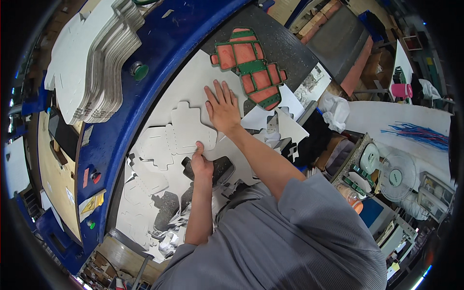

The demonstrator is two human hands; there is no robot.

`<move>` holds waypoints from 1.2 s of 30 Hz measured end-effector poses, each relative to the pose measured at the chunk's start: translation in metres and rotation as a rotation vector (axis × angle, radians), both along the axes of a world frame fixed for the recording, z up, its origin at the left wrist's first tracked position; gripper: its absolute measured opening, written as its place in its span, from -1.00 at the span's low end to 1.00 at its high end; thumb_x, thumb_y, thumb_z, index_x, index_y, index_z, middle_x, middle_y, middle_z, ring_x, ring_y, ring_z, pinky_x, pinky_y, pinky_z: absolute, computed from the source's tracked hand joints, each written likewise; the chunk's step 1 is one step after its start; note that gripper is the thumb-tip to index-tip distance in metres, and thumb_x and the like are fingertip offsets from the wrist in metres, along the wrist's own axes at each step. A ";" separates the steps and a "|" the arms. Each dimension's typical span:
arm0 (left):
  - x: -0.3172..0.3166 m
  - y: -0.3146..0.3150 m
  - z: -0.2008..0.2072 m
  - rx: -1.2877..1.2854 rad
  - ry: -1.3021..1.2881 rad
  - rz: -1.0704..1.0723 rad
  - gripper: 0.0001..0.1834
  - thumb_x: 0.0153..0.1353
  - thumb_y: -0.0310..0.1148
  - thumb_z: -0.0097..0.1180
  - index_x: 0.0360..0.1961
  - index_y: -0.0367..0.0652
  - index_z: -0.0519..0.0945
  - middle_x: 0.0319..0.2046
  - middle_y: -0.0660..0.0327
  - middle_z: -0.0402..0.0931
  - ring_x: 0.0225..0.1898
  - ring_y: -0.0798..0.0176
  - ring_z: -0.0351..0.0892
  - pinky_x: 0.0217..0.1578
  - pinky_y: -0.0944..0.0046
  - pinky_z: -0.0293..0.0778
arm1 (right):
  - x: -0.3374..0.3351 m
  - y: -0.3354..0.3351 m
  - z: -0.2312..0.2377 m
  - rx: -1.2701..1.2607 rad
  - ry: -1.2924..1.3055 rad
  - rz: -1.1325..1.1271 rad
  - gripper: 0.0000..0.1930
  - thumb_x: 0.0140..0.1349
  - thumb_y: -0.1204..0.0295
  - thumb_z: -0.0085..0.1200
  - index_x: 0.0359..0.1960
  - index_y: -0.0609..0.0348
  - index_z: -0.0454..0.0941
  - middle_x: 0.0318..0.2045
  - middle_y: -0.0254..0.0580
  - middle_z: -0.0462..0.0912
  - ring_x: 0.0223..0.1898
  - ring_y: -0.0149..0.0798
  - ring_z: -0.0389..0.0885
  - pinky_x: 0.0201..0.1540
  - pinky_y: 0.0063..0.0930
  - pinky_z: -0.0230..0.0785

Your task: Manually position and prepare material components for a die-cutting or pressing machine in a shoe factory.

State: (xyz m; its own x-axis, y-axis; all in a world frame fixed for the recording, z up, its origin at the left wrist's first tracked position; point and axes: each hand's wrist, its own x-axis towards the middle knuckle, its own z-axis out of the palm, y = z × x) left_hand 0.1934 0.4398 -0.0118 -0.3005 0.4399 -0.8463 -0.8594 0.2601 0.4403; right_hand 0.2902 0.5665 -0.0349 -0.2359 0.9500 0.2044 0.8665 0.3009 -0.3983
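My right hand (223, 110) lies flat with its fingers spread on a large white card sheet (186, 82). Close below it, my left hand (201, 165) pinches the near edge of a die-cut white card blank (187, 126), thumb on top and the other fingers mostly hidden. Slots and perforated lines mark the blank, which sits over other cut card. Beyond my right hand, a cutting die (253, 67) with green frames and red foam rests on the dark work surface.
A tall stack of cut white card (94, 63) stands on the blue machine frame (113, 121) at left, near a green button (140, 71). Card offcuts (145, 193) cover the near left of the table. A fan (397, 178) stands at right.
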 end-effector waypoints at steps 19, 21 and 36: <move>0.001 0.007 -0.009 -0.059 0.005 0.100 -0.54 0.13 -0.39 0.27 0.04 -0.35 0.47 -0.02 0.12 0.49 -0.07 0.15 0.51 -0.04 0.12 0.48 | -0.004 -0.001 -0.003 0.000 -0.131 -0.007 -0.50 0.32 0.22 -0.25 0.32 -0.17 0.15 0.37 -0.16 0.03 0.38 -0.02 -0.04 0.28 -0.06 -0.07; -0.001 0.007 -0.016 -0.061 -0.019 0.099 -0.55 0.13 -0.38 0.27 0.02 -0.35 0.48 -0.03 0.12 0.50 -0.09 0.16 0.53 -0.05 0.12 0.50 | -0.004 0.000 -0.004 -0.003 -0.131 -0.014 -0.51 0.32 0.22 -0.25 0.31 -0.18 0.16 0.36 -0.17 0.05 0.38 -0.03 -0.03 0.28 -0.08 -0.08; -0.018 -0.032 -0.020 0.194 -0.023 0.205 -0.77 0.27 -0.35 0.11 -0.09 -0.12 0.40 -0.17 0.36 0.49 -0.11 0.39 0.47 -0.07 0.36 0.40 | -0.005 -0.001 0.000 0.042 -0.148 0.053 -0.50 0.32 0.24 -0.27 0.31 -0.08 0.18 0.36 -0.07 0.06 0.38 0.02 -0.05 0.28 -0.03 -0.11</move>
State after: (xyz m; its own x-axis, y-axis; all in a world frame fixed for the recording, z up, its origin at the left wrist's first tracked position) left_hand 0.1754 0.4079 -0.0317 -0.3817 0.5259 -0.7601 -0.8957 -0.0075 0.4446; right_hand 0.2850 0.5650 -0.0351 -0.3156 0.9268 0.2036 0.8973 0.3612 -0.2536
